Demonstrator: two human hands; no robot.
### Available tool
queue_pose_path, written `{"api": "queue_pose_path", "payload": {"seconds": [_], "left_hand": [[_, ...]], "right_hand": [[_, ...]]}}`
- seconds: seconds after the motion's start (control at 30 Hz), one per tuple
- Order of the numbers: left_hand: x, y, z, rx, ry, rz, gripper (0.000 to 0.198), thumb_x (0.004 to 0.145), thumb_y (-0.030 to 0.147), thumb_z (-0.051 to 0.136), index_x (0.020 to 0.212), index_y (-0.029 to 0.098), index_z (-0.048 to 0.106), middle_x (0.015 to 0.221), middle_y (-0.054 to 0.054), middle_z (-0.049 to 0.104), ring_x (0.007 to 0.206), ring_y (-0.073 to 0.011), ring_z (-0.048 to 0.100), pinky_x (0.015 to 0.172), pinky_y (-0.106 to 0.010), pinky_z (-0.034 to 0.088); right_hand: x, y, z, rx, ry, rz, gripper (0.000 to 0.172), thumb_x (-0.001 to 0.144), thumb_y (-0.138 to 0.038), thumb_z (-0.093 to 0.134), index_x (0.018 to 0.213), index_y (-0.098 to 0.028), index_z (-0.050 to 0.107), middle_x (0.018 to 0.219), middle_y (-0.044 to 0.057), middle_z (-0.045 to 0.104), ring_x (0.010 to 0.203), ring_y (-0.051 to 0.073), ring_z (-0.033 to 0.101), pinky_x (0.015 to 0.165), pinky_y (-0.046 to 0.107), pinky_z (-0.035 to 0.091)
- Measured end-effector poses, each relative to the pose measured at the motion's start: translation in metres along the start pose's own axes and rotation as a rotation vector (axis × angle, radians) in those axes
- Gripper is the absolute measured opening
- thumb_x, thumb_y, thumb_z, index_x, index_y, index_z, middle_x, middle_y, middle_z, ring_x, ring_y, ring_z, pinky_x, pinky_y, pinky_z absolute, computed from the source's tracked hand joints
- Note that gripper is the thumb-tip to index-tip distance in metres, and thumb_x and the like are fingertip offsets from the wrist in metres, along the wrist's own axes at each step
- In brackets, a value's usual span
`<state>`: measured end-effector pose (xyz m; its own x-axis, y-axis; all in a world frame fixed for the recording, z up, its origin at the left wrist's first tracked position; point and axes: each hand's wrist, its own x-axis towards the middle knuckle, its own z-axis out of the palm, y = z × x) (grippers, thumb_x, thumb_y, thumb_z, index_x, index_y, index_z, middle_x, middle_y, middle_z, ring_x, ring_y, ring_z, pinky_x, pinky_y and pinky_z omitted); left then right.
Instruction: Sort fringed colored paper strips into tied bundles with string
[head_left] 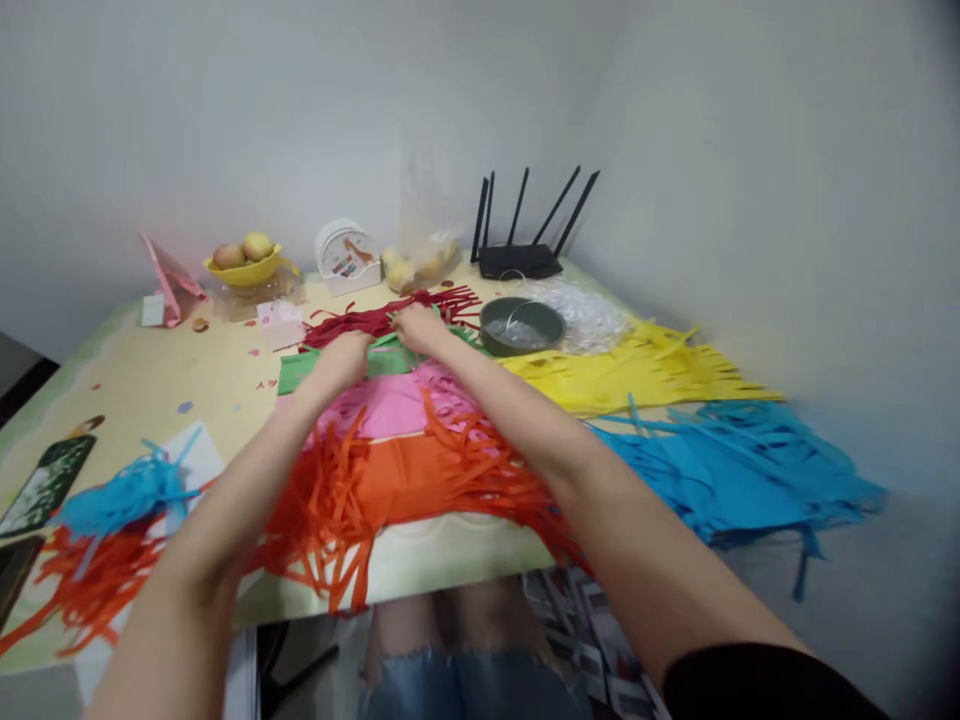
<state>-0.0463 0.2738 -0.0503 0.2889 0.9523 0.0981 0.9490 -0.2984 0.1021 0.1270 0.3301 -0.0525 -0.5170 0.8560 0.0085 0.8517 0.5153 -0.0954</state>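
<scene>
Both my arms reach far out over a row of fringed paper sheets on the table. My left hand (339, 362) is curled on the green fringed sheet (300, 370), its fingers closed on the paper. My right hand (417, 328) pinches the same green sheet near its far edge, beside the dark red fringed sheet (390, 315). Closer to me lie a pink fringed sheet (394, 405) and an orange fringed sheet (405, 485).
Yellow fringed paper (637, 370) and blue fringed paper (735, 470) lie at the right by the wall. A grey bowl (521, 325), a router (521, 260), a fruit bowl (244, 265) and a white clock (345, 255) stand at the back. Blue and orange scraps (112, 520) lie at the left.
</scene>
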Motion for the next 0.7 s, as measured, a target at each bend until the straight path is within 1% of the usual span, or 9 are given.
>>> {"api": "queue_pose_path", "payload": {"seconds": [0.07,0.13,0.2,0.3,0.37,0.43,0.57,0.63,0.7], "left_hand": [[0.042,0.015,0.029,0.038,-0.036,0.008,0.042,0.086,0.007,0.044,0.120,0.009,0.067,0.128,-0.018,0.068,0.119,-0.0247,0.062,0.105,-0.034,0.044],[0.065,0.017,0.052,0.071,-0.054,-0.017,0.038,0.091,0.010,0.041,0.120,0.008,0.066,0.129,-0.020,0.066,0.122,-0.0265,0.059,0.106,-0.038,0.043],[0.074,0.011,0.067,0.098,-0.056,-0.072,0.038,0.094,0.013,0.039,0.123,0.008,0.064,0.130,-0.023,0.064,0.124,-0.0297,0.057,0.105,-0.044,0.043],[0.076,-0.002,0.075,0.131,-0.038,-0.202,0.041,0.096,0.020,0.035,0.125,0.006,0.061,0.130,-0.027,0.062,0.125,-0.0362,0.053,0.103,-0.053,0.041],[0.076,-0.011,0.073,0.150,-0.021,-0.312,0.046,0.098,0.027,0.032,0.124,0.005,0.063,0.132,-0.030,0.060,0.127,-0.0404,0.050,0.102,-0.057,0.039],[0.076,-0.022,0.066,0.160,-0.010,-0.426,0.051,0.098,0.032,0.031,0.121,0.004,0.066,0.135,-0.031,0.056,0.128,-0.0430,0.049,0.100,-0.058,0.040],[0.071,-0.047,0.037,0.173,-0.010,-0.611,0.049,0.094,0.030,0.038,0.119,0.001,0.068,0.133,-0.036,0.056,0.122,-0.0463,0.053,0.093,-0.061,0.043],[0.068,-0.054,0.020,0.219,0.042,-0.645,0.046,0.091,0.024,0.042,0.119,-0.001,0.067,0.132,-0.037,0.055,0.123,-0.0474,0.052,0.094,-0.063,0.041],[0.070,-0.052,0.010,0.272,0.143,-0.566,0.044,0.090,0.016,0.039,0.118,-0.002,0.067,0.131,-0.036,0.055,0.126,-0.0468,0.049,0.098,-0.064,0.039]], "right_hand": [[0.022,0.002,0.019,-0.012,0.003,0.007,0.043,0.097,-0.017,0.041,0.133,-0.010,0.064,0.149,0.020,0.052,0.140,0.032,0.039,0.111,0.046,0.036],[0.034,0.011,0.036,-0.022,0.014,0.056,0.045,0.096,-0.018,0.041,0.133,-0.009,0.064,0.154,0.020,0.046,0.142,0.033,0.036,0.112,0.049,0.036],[0.040,0.026,0.046,-0.029,0.015,0.144,0.047,0.096,-0.016,0.037,0.132,-0.005,0.064,0.153,0.025,0.045,0.139,0.036,0.039,0.109,0.052,0.037],[0.041,0.053,0.048,-0.022,0.004,0.287,0.049,0.096,-0.015,0.033,0.131,0.003,0.063,0.146,0.033,0.048,0.132,0.040,0.046,0.101,0.052,0.043],[0.038,0.068,0.043,-0.010,-0.013,0.347,0.049,0.096,-0.017,0.035,0.130,0.005,0.063,0.140,0.035,0.053,0.129,0.041,0.050,0.097,0.050,0.046],[0.033,0.079,0.036,0.001,-0.030,0.369,0.047,0.097,-0.019,0.039,0.129,0.005,0.064,0.135,0.035,0.057,0.127,0.041,0.053,0.098,0.047,0.047],[0.019,0.085,0.013,0.001,-0.009,0.390,0.044,0.094,-0.016,0.049,0.130,0.005,0.063,0.134,0.035,0.057,0.125,0.040,0.056,0.098,0.046,0.048],[0.014,0.078,-0.001,-0.009,0.056,0.382,0.044,0.095,-0.015,0.047,0.134,0.001,0.060,0.140,0.032,0.053,0.129,0.040,0.052,0.099,0.048,0.048],[0.016,0.065,-0.012,-0.016,0.188,0.289,0.045,0.097,-0.013,0.040,0.138,-0.003,0.057,0.146,0.028,0.050,0.134,0.039,0.047,0.103,0.049,0.045]]}}
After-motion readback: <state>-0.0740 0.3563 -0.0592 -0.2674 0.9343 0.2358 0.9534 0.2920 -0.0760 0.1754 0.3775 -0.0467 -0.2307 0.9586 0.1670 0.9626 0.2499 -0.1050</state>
